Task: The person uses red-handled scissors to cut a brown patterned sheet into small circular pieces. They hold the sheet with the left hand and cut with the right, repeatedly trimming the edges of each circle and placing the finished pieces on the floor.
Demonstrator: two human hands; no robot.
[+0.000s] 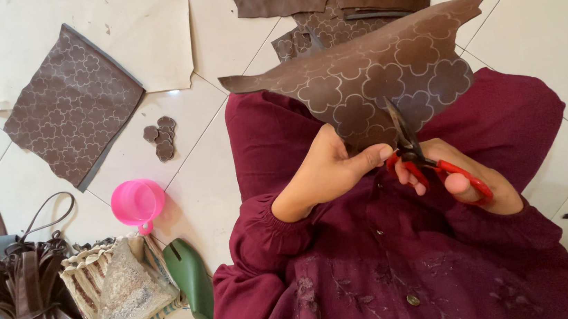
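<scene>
Brown leather sheet [387, 77] w/ clover outlines — red-handled scissors [430, 163] cutting it.

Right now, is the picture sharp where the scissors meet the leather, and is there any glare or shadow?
Head view: the brown leather sheet and red-handled scissors are sharp; the left hand and right hand are slightly soft. Lighting is even, with a faint sheen on the white floor tiles and soft shadows under the scraps.

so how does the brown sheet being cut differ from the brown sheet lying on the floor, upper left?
The held sheet is lifted off the floor, gripped by the left hand; the floor sheet lies flat and untouched. The held sheet has a ragged, irregular outline; the floor sheet is roughly square. The red-handled scissors in the right hand are at the held sheet's lower edge; nothing is cutting the floor sheet. Both are brown with a traced clover-shaped pattern.
</scene>
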